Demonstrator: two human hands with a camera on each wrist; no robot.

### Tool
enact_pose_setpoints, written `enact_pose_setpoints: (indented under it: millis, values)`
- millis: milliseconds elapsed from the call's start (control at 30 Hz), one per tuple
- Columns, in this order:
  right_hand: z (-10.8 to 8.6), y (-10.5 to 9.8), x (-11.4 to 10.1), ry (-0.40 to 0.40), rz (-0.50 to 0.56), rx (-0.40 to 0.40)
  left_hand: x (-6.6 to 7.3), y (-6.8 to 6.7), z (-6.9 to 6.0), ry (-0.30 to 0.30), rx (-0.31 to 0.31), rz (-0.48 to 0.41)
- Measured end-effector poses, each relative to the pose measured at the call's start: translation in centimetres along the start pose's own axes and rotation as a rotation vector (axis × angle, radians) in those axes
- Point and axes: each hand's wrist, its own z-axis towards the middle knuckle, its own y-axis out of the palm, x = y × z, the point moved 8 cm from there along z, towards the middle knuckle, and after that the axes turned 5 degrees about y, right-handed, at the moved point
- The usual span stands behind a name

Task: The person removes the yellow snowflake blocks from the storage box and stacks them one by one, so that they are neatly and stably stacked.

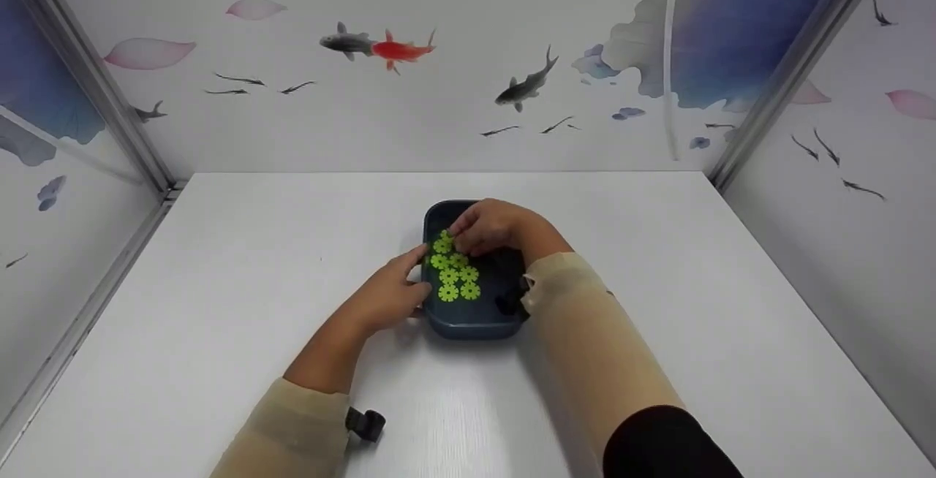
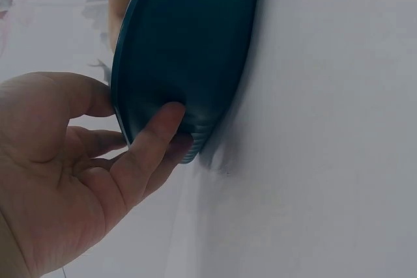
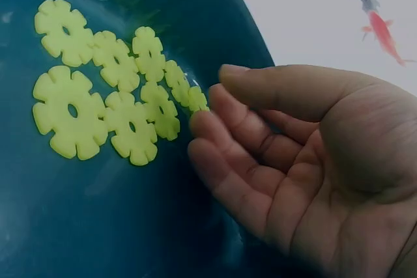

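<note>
In the head view a dark blue-green tray (image 1: 482, 330) lies on the white table, its long side pointing away from me. Several lime-green flower-shaped discs (image 1: 448, 293) with notched edges and central holes rest in its left half, close to one another in rough rows. My left hand (image 1: 387, 294) holds the tray's left side; in the left wrist view its fingers touch the rim and outer wall. My right hand (image 1: 491, 226) is over the tray's far part, its loosely curved fingertips beside the farthest disc (image 3: 198, 99). No disc shows between its thumb and fingers.
White table surface (image 1: 219, 302) surrounds the tray. Panels (image 1: 453, 127) printed with fish and petals stand behind and at both sides. A small black wrist camera (image 1: 368, 425) sits by the left sleeve, and another dark device (image 1: 518, 301) hangs over the tray's right side.
</note>
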Motion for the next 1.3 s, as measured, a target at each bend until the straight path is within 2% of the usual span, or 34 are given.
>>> enact_pose_setpoints:
  millis: [233,333,433,600,833,1100,1300]
  values:
    - [0.40,0.11,0.20,0.036,-0.169,0.068,-0.11,-0.03,0.00,-0.015,0.005,0.003]
    - [0.44,0.21,0.09,0.047,-0.262,0.077,-0.13,-0.02,0.04,-0.013,0.004,0.002]
    - [0.46,0.34,0.04,0.051,-0.312,0.070,-0.14,-0.04,0.03,-0.017,0.004,0.003]
    - [0.48,0.52,0.05,0.047,-0.342,0.063,-0.16,-0.06,0.02,-0.028,0.003,0.004]
    - [0.56,0.72,-0.15,0.022,-0.382,0.084,-0.23,0.06,0.08,-0.014,0.002,-0.010]
    - [0.69,0.52,0.13,0.057,-0.360,0.110,-0.39,-0.02,-0.02,-0.030,0.014,0.016]
    - [0.63,0.67,-0.10,0.045,-0.409,0.103,-0.32,-0.04,-0.02,-0.031,0.014,0.026]
